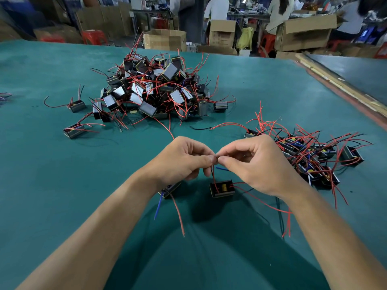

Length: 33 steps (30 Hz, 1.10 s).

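Forearms: both bare, reaching in from the near edge over the green worktop (62, 185).
Left hand (180, 162): thumb and forefinger are pressed together on the top end of a red lead (213, 174). The other fingers are curled under the palm.
Right hand (257, 164): thumb and forefinger pinch the same lead end, tip to tip with the left fingers. The remaining fingers are loosely bent.
Red lead: runs straight down from the pinch to the black module (222, 188).
Black module: directly below the two hands, between the wrists, its open side with a yellow part facing the camera. More red leads trail from it to the right. I cannot tell whether it rests on the worktop or hangs clear.
Blue lead stub (222, 168): pokes out just under the right fingers.
Second module (169, 190): partly hidden under the left wrist, with a blue wire (158, 204) and a long red wire (178, 210) trailing toward the near edge.
Right pile (314, 155): modules lying flat in a loose cluster just beyond the right hand, their red and black leads tangled.
Stray modules: one (74, 130) to the left, another (77, 105) farther back.
Big heap (155, 88): many modules stacked mid-worktop, red leads sticking out all round.
Background: cardboard boxes (165, 39), red stools (94, 36) and people (216, 9) at far tables.
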{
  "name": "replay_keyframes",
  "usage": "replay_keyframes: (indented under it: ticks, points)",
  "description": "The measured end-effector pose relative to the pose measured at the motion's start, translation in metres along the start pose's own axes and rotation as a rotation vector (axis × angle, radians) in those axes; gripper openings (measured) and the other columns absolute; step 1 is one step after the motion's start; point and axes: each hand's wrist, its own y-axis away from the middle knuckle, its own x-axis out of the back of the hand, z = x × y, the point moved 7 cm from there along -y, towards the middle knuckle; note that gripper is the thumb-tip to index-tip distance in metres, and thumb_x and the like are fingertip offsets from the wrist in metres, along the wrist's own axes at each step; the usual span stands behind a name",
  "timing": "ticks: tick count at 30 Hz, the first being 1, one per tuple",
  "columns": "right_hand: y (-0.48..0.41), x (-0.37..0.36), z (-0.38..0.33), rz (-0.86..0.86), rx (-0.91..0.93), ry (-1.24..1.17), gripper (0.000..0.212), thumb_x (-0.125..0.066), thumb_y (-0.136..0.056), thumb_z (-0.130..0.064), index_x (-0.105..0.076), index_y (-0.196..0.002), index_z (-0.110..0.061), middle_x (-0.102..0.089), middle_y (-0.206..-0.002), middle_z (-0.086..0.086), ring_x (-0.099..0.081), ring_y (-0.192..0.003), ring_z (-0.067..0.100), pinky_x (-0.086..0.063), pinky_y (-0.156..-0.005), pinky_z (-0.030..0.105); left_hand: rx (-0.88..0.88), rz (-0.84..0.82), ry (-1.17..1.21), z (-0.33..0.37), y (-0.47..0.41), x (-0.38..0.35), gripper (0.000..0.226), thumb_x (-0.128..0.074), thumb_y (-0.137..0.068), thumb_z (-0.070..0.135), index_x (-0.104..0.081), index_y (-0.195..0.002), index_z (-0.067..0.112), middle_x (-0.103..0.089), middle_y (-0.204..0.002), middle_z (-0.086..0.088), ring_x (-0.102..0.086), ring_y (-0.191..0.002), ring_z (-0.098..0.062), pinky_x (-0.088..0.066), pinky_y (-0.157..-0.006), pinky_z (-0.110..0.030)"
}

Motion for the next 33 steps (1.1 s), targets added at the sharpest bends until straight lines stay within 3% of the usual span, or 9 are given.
replay_keyframes:
  ticks: [7, 11, 17, 23, 29, 33]
  points:
    - [0.001, 0.003, -0.003, 0.042, 0.015, -0.016, 0.003, -0.073, -0.077, -0.019, -0.073, -0.075, -0.021, -0.073, -0.072, -0.003, -0.068, -0.066, 0.023, -0.057, -0.069, 0.047, 0.011, 0.031, -0.031, 0.000, 0.000, 0.001, 0.016, -0.061, -0.093, 0.006, -0.070, -0.080, 0.006, -0.063, -0.057, 0.000, -0.036, -0.043, -0.013, -0.028, -0.041, -0.019]
    - [0.001, 0.003, -0.007, 0.037, 0.062, 0.004, 0.015, -0.074, -0.078, -0.010, -0.068, -0.074, -0.023, -0.069, -0.069, -0.002, -0.065, -0.062, 0.019, -0.057, -0.064, 0.043, 0.018, 0.040, -0.020, 0.000, 0.001, 0.001, 0.014, -0.062, -0.092, 0.007, -0.071, -0.083, 0.001, -0.063, -0.057, 0.000, -0.034, -0.045, -0.016, -0.025, -0.043, -0.022]
    - [0.002, 0.002, -0.007, 0.018, 0.085, 0.083, 0.026, -0.075, -0.079, -0.002, -0.080, -0.083, -0.027, -0.072, -0.076, 0.000, -0.064, -0.067, 0.026, -0.053, -0.065, 0.046, 0.018, 0.042, -0.019, 0.002, 0.002, 0.001, 0.021, -0.060, -0.094, 0.006, -0.071, -0.077, 0.011, -0.062, -0.057, 0.000, -0.034, -0.045, -0.016, -0.026, -0.042, -0.021]
    - [0.003, 0.001, -0.003, 0.043, 0.038, 0.132, 0.016, -0.082, -0.078, -0.014, -0.081, -0.084, -0.028, -0.073, -0.072, -0.008, -0.065, -0.064, 0.016, -0.053, -0.064, 0.040, 0.032, 0.046, -0.001, -0.001, 0.000, 0.001, 0.018, -0.058, -0.095, 0.006, -0.070, -0.092, -0.007, -0.063, -0.057, 0.001, -0.031, -0.043, -0.012, -0.024, -0.040, -0.017]
    - [0.003, 0.003, -0.005, 0.062, -0.006, 0.235, 0.012, -0.077, -0.083, -0.022, -0.078, -0.071, -0.026, -0.069, -0.060, -0.011, -0.057, -0.054, 0.005, -0.045, -0.055, 0.024, -0.019, 0.084, -0.039, 0.000, 0.001, 0.003, 0.016, -0.062, -0.094, 0.008, -0.072, -0.084, 0.000, -0.065, -0.058, -0.001, -0.033, -0.038, -0.006, -0.028, -0.039, -0.012]
    - [0.003, 0.000, 0.004, -0.023, -0.197, 0.207, 0.023, -0.076, -0.083, -0.021, -0.072, -0.060, -0.017, -0.066, -0.053, -0.004, -0.050, -0.043, 0.004, -0.041, -0.048, 0.020, -0.064, 0.080, -0.147, 0.002, 0.000, -0.002, 0.015, -0.064, -0.093, 0.009, -0.073, -0.081, 0.005, -0.066, -0.059, 0.003, -0.034, -0.042, -0.007, -0.027, -0.041, -0.018]
